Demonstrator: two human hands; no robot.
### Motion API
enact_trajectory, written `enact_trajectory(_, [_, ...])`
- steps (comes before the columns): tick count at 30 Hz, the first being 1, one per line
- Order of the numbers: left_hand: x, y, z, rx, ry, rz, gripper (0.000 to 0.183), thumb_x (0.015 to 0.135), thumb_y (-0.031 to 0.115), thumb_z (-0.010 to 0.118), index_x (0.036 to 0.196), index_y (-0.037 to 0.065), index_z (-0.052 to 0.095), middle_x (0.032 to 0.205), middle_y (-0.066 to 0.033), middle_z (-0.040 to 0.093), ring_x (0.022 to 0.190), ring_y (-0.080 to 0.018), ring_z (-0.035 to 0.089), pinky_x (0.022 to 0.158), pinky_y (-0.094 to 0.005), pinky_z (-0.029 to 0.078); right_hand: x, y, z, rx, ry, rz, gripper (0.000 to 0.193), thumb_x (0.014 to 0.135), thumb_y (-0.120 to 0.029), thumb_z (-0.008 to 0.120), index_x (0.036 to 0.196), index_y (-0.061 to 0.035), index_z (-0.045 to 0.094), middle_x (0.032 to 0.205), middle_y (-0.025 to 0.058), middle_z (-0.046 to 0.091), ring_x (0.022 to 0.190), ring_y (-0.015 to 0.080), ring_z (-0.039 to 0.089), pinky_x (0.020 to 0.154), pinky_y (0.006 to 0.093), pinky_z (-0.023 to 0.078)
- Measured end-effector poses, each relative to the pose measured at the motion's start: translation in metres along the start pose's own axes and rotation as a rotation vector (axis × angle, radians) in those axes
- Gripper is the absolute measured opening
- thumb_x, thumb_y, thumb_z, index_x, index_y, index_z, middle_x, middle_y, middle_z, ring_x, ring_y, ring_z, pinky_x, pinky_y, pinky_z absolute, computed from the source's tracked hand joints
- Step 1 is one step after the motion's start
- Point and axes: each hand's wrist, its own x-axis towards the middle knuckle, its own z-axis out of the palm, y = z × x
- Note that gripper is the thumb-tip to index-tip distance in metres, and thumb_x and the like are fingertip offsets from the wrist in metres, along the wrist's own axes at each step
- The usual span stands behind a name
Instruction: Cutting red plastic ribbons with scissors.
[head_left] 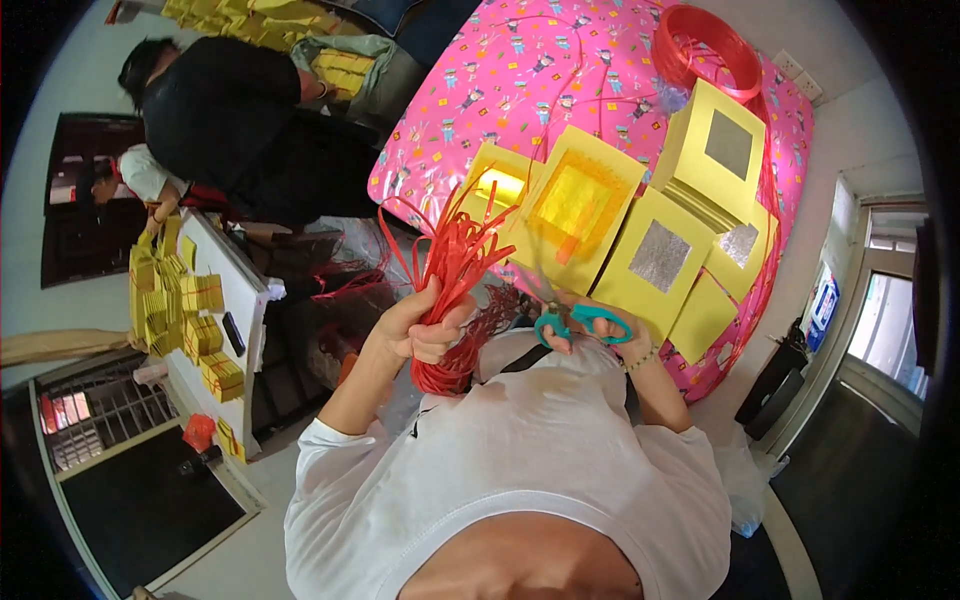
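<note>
My left hand is wrapped round a thick bundle of red plastic ribbon strips. Loose ends fan out above the fist, and the rest hangs down below it against my white shirt. In my right hand are scissors with teal handles, their blades pointing up and away from me. Just beyond the blades lie stacks of yellow paper, one with an orange and gold square. Beside it, another stack bears a silver square.
A pink patterned cover spreads under the paper, with a large red ribbon coil at its far right. To the left, a white table carries several tied yellow bundles. A person in black bends beside a sack of yellow bundles.
</note>
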Motion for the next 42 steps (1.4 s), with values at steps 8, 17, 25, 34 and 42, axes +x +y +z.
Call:
enact_trajectory(8, [0.032,0.018,-0.001,-0.041,-0.041,-0.084,0.052,0.09,0.056,0.036,0.084,0.004,0.039,0.049,0.0059,0.031,0.035,-0.0024,0.024,0.032,-0.0189,0.018,0.007,-0.003,-0.028,0.056,0.03,0.034,0.082,0.076,-0.068,0.05,0.118,0.0021,0.041,0.083,0.0041,0.047,0.076,0.0125,0.045,0.071,0.0242,0.036])
enact_trajectory(17, [0.018,0.001,-0.008,-0.04,-0.049,-0.194,0.053,0.09,0.056,0.033,0.087,0.003,0.04,0.048,0.0053,0.031,0.035,-0.0013,0.025,0.031,-0.0177,0.017,0.013,0.004,0.009,0.074,0.152,-0.041,0.079,0.074,-0.065,0.056,0.118,-0.0015,0.042,0.079,0.0033,0.046,0.07,0.0102,0.044,0.061,0.0235,0.037])
enact_trajectory(25, [-0.026,-0.025,-0.015,-0.131,-0.132,-0.169,0.054,0.09,0.057,0.034,0.084,0.004,0.039,0.049,0.0054,0.032,0.035,-0.0025,0.024,0.033,-0.019,0.017,0.028,0.044,0.052,0.032,0.162,-0.04,0.076,0.07,-0.066,0.061,0.109,-0.0026,0.044,0.072,0.0015,0.047,0.063,0.0089,0.043,0.056,0.0196,0.034])
enact_trajectory(34, [-0.059,-0.047,-0.024,-0.119,-0.16,-0.242,0.054,0.09,0.057,0.034,0.083,0.004,0.038,0.048,0.0052,0.032,0.036,-0.002,0.023,0.033,-0.0185,0.017,0.036,0.08,0.1,0.088,0.318,-0.248,0.083,0.064,-0.072,0.06,0.106,-0.0013,0.045,0.068,0.0009,0.046,0.059,0.0085,0.042,0.051,0.0197,0.033])
enact_trajectory(42, [-0.062,-0.038,-0.015,0.019,-0.07,-0.166,0.052,0.091,0.055,0.033,0.086,0.003,0.04,0.048,0.0049,0.031,0.035,-0.0019,0.023,0.032,-0.0185,0.017,0.025,0.072,0.1,0.158,0.323,-0.213,0.077,0.063,-0.072,0.059,0.098,-0.0049,0.047,0.061,0.0018,0.047,0.051,0.0098,0.043,0.048,0.0223,0.033])
